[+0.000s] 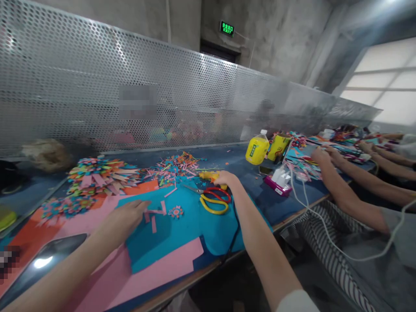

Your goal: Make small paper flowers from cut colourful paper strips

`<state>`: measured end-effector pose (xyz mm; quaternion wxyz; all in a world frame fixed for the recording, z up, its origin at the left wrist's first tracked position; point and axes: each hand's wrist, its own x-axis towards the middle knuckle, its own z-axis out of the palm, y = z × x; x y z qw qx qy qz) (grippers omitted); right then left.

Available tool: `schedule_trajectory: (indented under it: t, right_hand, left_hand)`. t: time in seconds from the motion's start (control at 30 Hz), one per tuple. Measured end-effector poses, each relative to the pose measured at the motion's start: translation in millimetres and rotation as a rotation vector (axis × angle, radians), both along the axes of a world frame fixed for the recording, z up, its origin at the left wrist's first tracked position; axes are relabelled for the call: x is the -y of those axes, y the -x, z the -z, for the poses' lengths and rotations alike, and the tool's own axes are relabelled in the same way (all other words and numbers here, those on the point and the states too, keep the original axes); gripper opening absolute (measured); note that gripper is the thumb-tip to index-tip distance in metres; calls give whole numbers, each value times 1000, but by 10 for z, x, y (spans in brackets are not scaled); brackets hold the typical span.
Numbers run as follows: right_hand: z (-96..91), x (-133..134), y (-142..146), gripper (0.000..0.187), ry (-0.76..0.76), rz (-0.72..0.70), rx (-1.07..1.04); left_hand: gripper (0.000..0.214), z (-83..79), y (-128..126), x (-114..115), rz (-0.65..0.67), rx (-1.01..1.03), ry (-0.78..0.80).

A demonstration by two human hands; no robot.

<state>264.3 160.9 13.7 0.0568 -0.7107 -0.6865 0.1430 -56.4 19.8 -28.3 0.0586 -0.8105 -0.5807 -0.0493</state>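
On blue tabletop (261,198), before perforated screen (182,78): right hand (227,179) gripping yellow glue gun (209,175); left hand (131,215), grip unclear.

You have a yellow glue gun (206,175) in your right hand (228,180), its body pointing left at the far edge of the blue sheet (156,249), its dark cord trailing toward the counter's (238,162) front edge. By your left fingertips (147,203), short, narrow pink strips (154,224) lie loose on the sheet's left half, at differing angles.
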Motion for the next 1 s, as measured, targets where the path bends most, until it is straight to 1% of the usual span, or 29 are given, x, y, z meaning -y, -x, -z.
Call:
schedule_trajectory:
  t: [0.07, 0.13, 0.23, 0.3, 0.4, 0.5, 0.57, 0.67, 0.77, 0.9, 1.0]
  right_hand:
    - [23, 27, 46, 38, -37, 35, -20]
    - [25, 57, 69, 43, -101, 62, -55]
    - [-21, 94, 71, 45, -240, 92, -129]
    - [-71, 118, 77, 40, -327, 85, -194]
    - [-135, 198, 138, 33, -408, 0, -304]
    - [-148, 380, 282, 41, -472, -130, -393]
    - [-133, 542, 413, 44, -550, -254, -402]
    - [-98, 760, 609, 41, -593, -406, -326]
    - [-66, 876, 739, 39, -618, -483, -286]
    - [-36, 888, 779, 38, -653, -540, -284]
    - [-27, 870, 763, 36, -647, -549, -284]
  left_hand:
    - [39, -14, 0, 1, 19, 6, -3]
    - [38, -36, -2, 8, 38, 56, 0]
    - [32, -71, -11, 28, 14, 252, -11]
    - [26, -98, -29, 47, -39, 431, 4]
    - [24, -165, -78, 80, -112, 756, 104]
    - [30, -253, -122, 110, -104, 1087, 252]
    - [34, -297, -126, 122, -133, 1213, 292]
    - [34, -314, -97, 127, -198, 1318, 316]
    - [31, -295, -64, 130, -234, 1386, 338]
    - [29, -285, -57, 144, -234, 1452, 376]
    - [27, -289, -62, 152, -225, 1476, 386]
